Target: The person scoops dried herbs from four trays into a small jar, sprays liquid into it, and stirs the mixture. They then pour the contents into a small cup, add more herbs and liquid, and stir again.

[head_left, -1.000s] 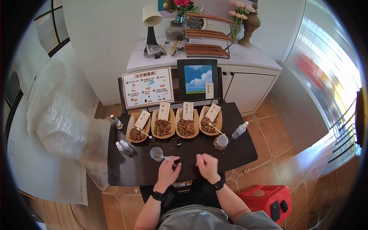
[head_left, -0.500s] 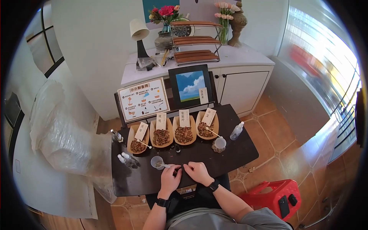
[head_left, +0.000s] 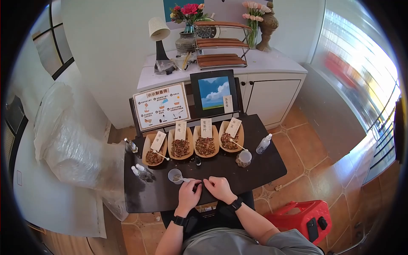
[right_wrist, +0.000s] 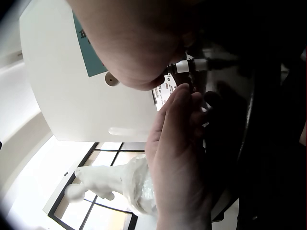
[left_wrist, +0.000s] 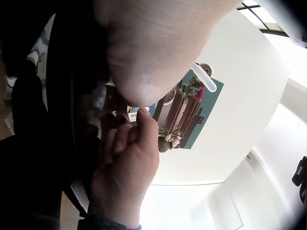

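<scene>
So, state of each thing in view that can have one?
left hand: fingers bent, grip unclear
right hand: fingers curled, nothing visible in them
clear cup: upright, uncovered
four paper trays: filled
spray bottle: upright
cabinet door: shut
table lamp: upright
red stool: dark items on top

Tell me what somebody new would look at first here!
Probably the bright red plastic stool, down on the floor at the right. Next might come the bunch of red and pink flowers in a vase up on the white cabinet. In the middle, four tan boat-shaped trays of reddish-brown bits stand in a row on the dark table.
</scene>
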Motion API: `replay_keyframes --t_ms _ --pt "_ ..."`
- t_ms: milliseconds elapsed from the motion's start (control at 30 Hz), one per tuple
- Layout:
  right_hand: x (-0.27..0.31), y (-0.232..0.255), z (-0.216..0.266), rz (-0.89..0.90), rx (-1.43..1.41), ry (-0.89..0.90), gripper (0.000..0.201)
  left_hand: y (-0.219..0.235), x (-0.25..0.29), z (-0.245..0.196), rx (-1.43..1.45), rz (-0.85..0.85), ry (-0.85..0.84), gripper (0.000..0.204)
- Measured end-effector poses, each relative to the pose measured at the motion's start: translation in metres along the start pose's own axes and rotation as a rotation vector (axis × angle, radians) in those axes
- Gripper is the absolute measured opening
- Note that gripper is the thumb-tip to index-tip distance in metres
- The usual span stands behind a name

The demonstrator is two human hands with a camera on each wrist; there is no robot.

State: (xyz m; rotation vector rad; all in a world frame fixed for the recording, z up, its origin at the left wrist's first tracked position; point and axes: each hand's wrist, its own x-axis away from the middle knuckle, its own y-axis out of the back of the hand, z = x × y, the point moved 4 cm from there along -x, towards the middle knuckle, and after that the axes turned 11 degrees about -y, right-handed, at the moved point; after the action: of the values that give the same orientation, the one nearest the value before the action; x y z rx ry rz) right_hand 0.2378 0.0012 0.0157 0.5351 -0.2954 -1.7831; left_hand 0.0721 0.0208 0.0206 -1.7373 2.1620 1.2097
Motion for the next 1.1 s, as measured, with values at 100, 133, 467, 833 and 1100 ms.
replay_keyframes --t_ms 100,133,467,833,1100 --pt "0.0002 0.0003 0.0014 0.002 0.016 0.002 0.034 -0.0008 0.0013 0.0012 -0.006 0.005 -0.001 0.014" --pt "0.0003 0.0 0.0007 0.003 0.016 0.002 0.034 -0.0009 0.0014 0.0014 -0.011 0.009 -0.001 0.014" --pt "0.0018 -0.0016 -0.0015 -0.005 0.038 0.01 0.035 -0.0008 0.0013 0.0007 -0.013 0.003 -0.007 0.014" --pt "0.0025 -0.0017 -0.002 -0.014 0.049 0.017 0.035 0.0005 0.0001 -0.0023 -0.016 0.007 0.007 0.014" --pt "0.0026 0.0014 0.0032 -0.027 0.033 0.053 0.035 -0.0006 0.002 0.0018 -0.003 0.014 0.026 0.015"
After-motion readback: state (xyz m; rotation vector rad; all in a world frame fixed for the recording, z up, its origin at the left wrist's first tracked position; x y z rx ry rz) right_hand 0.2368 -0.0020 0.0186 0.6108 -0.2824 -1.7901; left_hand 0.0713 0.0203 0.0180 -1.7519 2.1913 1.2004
